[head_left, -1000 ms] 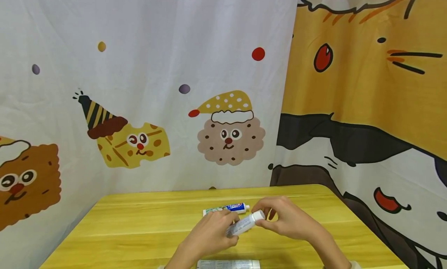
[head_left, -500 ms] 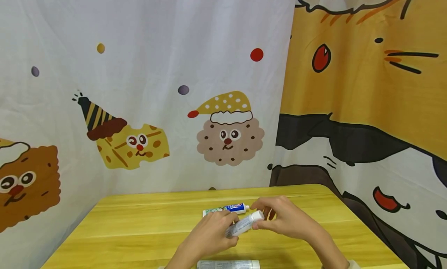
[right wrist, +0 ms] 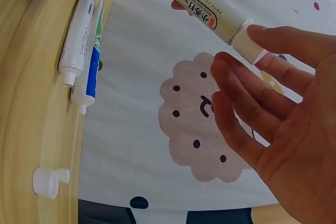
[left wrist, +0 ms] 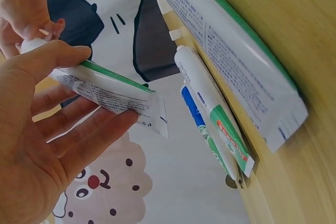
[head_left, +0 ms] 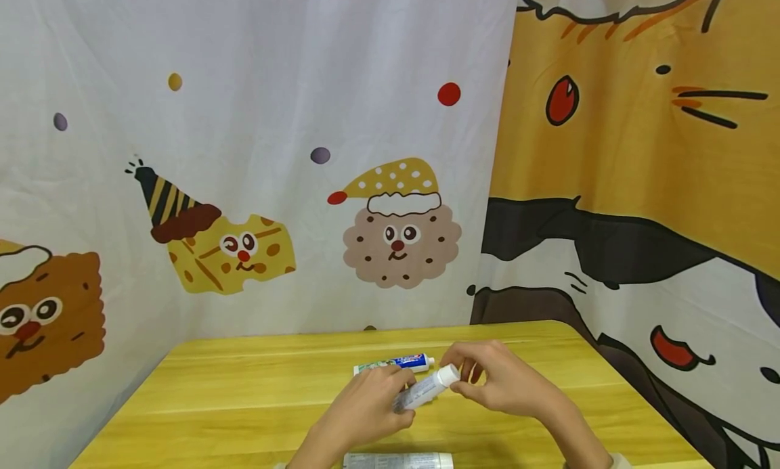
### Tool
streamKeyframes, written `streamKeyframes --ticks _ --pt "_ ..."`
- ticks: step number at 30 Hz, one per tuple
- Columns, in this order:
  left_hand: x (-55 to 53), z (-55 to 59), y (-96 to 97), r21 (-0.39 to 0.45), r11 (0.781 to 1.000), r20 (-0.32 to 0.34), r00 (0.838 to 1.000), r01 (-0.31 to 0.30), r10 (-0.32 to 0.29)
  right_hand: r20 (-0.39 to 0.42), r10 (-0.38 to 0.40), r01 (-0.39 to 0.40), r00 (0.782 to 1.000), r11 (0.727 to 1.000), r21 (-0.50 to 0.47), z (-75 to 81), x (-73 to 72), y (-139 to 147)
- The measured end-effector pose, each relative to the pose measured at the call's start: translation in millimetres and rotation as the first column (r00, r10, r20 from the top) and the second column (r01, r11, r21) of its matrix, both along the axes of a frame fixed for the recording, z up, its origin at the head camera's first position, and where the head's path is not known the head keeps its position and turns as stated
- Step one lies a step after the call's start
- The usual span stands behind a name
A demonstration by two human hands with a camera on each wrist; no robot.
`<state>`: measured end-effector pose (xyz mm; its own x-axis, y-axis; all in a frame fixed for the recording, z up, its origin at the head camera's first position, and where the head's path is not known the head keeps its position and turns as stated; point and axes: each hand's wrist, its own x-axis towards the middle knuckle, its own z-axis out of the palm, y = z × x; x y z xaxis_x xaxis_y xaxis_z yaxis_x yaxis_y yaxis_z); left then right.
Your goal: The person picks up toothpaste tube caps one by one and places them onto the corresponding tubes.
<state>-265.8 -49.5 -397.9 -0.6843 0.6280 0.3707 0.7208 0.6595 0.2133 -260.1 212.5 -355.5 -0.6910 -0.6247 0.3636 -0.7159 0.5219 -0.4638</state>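
Observation:
My left hand [head_left: 370, 400] holds a white toothpaste tube [left wrist: 105, 90] with a green edge and small print, thumb on one side and fingers on the other. The tube slants above the table, its white cap [head_left: 449, 375] pointing up and right. At that cap, my right hand [head_left: 502, 382] pinches with thumb [right wrist: 286, 40] and index finger, while the other fingers stay loosely bent. The cap sits on the tube's end. Behind the hands lie a blue-and-white toothpaste tube [head_left: 414, 363] and a white-and-green tube [right wrist: 79, 40], both with bare nozzles.
A larger white tube [head_left: 399, 461] with its cap on lies at the near edge of the wooden table [head_left: 244, 401]. Two loose white caps [right wrist: 45, 182] stand on the table, hidden behind my right hand in the head view. A cartoon-printed curtain [head_left: 274, 117] hangs behind the table.
My right thumb and fingers have shifted slightly around the cap, with the thumb first lower and now back up against it. The left hand and the held tube stay nearly in place.

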Motion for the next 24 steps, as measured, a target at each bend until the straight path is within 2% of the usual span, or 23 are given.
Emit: streamKeyframes --ticks 5,13,24 --pt "0.2 0.4 -0.3 -0.007 1.0 -0.01 1.0 -0.002 0.001 0.033 -0.03 0.03 0.999 1.0 0.009 0.6 0.4 1.2" --pt "0.3 0.3 -0.6 -0.005 1.0 -0.013 1.0 -0.006 0.006 0.017 -0.075 0.074 0.997 0.997 0.007 1.2 -0.1 0.9" --pt "-0.9 -0.4 -1.2 -0.017 1.0 -0.014 1.0 -0.004 0.004 -0.075 -0.016 0.015 0.997 1.0 -0.017 0.0 0.9 -0.5"
